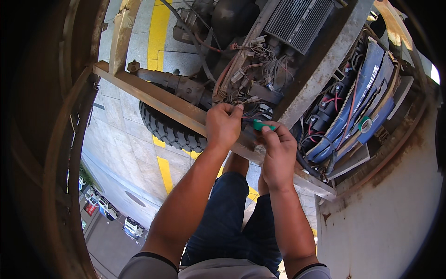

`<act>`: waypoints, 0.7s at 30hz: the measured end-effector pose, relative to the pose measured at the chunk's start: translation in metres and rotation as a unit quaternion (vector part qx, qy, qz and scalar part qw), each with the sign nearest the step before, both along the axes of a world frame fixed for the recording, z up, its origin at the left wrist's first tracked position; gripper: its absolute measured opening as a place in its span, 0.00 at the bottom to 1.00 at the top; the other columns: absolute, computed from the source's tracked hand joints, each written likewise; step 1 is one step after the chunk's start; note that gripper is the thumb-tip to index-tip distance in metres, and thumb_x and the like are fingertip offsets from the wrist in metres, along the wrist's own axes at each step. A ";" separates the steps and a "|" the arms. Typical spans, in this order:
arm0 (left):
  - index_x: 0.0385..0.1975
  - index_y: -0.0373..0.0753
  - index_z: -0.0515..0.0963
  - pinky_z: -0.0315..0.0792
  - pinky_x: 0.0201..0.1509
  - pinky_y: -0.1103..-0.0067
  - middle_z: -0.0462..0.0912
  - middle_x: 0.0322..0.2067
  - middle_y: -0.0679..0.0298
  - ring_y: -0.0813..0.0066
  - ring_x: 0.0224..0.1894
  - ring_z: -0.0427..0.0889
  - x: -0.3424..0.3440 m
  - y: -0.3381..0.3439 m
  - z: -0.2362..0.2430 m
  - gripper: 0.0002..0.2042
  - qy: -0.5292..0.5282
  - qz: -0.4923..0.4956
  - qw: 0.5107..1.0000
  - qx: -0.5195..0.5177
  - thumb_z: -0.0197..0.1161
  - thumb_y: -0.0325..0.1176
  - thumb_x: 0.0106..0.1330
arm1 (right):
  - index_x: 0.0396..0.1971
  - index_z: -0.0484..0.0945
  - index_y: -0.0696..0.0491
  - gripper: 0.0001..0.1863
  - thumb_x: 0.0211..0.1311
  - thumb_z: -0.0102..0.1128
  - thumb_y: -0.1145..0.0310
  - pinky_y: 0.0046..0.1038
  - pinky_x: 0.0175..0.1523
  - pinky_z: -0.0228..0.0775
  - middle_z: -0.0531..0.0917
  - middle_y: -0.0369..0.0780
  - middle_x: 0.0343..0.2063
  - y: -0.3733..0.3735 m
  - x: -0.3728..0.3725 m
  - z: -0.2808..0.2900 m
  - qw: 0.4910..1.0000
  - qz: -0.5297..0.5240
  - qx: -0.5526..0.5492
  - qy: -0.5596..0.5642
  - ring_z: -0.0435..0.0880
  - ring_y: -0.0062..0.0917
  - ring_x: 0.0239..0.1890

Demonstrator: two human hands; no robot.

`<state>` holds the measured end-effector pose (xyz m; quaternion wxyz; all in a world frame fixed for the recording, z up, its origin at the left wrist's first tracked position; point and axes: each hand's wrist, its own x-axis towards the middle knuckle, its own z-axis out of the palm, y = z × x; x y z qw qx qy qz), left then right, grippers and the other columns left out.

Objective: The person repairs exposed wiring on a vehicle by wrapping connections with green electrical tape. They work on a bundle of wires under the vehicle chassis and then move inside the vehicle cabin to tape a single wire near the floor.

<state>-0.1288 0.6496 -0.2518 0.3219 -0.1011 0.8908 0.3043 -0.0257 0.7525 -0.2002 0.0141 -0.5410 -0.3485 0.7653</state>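
Observation:
My left hand (224, 123) is closed in a pinch at the lower end of a bundle of thin wires (244, 98). A pale plug connector (253, 99) sits just past its fingertips. Close beside it, my right hand (278, 151) grips a piece of green tape (262, 125) between thumb and forefinger. Other wires (274, 69) and plug connectors spread beyond my hands, below a finned metal box (299, 21). My fingers partly hide which wires are in the left hand.
A rusty frame bar (153, 90) crosses near my left hand, with a tyre (167, 123) under it. A thick metal beam (325, 60) runs along the right. Beyond it, a roll of green tape (364, 123) lies on a blue bag (371, 83) by black batteries (325, 109).

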 end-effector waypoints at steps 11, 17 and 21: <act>0.35 0.34 0.82 0.64 0.30 0.84 0.79 0.27 0.72 0.87 0.27 0.71 0.000 -0.019 0.015 0.06 -0.148 0.145 0.960 0.186 0.70 0.29 0.69 | 0.44 0.84 0.59 0.10 0.75 0.58 0.69 0.24 0.45 0.75 0.87 0.37 0.37 -0.009 -0.002 -0.004 0.999 -0.010 -0.038 -0.017 0.82 0.18 0.36; 0.37 0.34 0.81 0.69 0.36 0.84 0.82 0.31 0.70 0.86 0.31 0.75 0.002 -0.018 0.015 0.05 -0.129 0.085 0.975 0.158 0.69 0.28 0.69 | 0.47 0.82 0.60 0.11 0.77 0.55 0.69 0.22 0.42 0.74 0.86 0.37 0.36 -0.021 -0.013 -0.017 0.994 -0.057 -0.089 -0.012 0.81 0.17 0.35; 0.47 0.33 0.82 0.73 0.40 0.83 0.85 0.37 0.68 0.84 0.34 0.77 0.003 -0.027 0.023 0.09 -0.118 0.020 0.981 0.151 0.67 0.28 0.71 | 0.49 0.81 0.61 0.11 0.78 0.53 0.70 0.22 0.40 0.74 0.85 0.37 0.35 -0.025 -0.020 -0.023 0.989 -0.092 -0.115 -0.024 0.81 0.17 0.35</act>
